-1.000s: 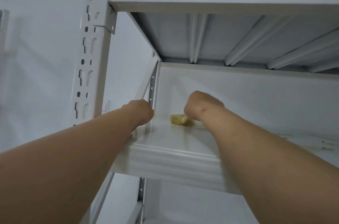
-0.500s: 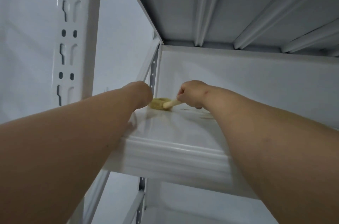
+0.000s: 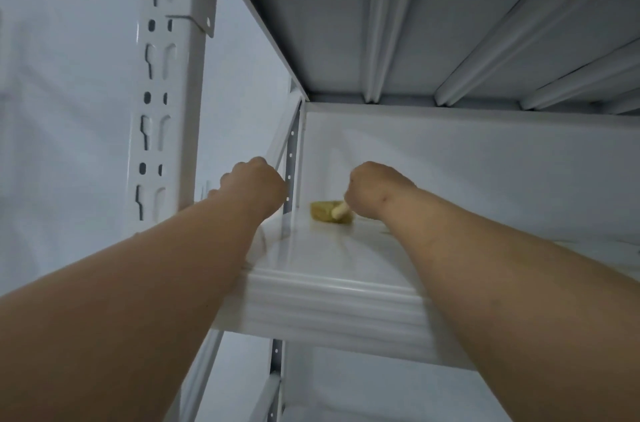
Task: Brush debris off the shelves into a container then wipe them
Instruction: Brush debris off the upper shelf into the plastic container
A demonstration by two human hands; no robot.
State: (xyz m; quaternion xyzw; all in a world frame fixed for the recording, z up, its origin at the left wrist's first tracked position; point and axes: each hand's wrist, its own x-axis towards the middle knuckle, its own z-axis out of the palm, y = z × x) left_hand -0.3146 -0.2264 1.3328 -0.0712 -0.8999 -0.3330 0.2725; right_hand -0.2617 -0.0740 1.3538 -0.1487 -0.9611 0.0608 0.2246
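Two bare forearms reach up and forward onto a white metal shelf, seen from below its level. The right hand is curled in a fist around the pale wooden handle of a small brush; only the stub of the handle shows past the knuckles, and the yellowish bristle head rests on the shelf near its back left corner. The bristles are blurred, so their shape is hard to make out. The left hand is at the shelf's left edge, beside the rear upright. Its fingers are turned away from the camera, and whether they grip anything cannot be told. A faint glassy outline just under that wrist at the shelf's left edge may be a clear container, but it is too transparent to be sure.

A few faint specks lie on the shelf by the right wrist. The shelf's ribbed front lip runs between the two arms. Above, the ribbed underside of the next shelf fills the top of the view. A slotted white post stands at the front left. A plain white wall lies behind, and another to the left.
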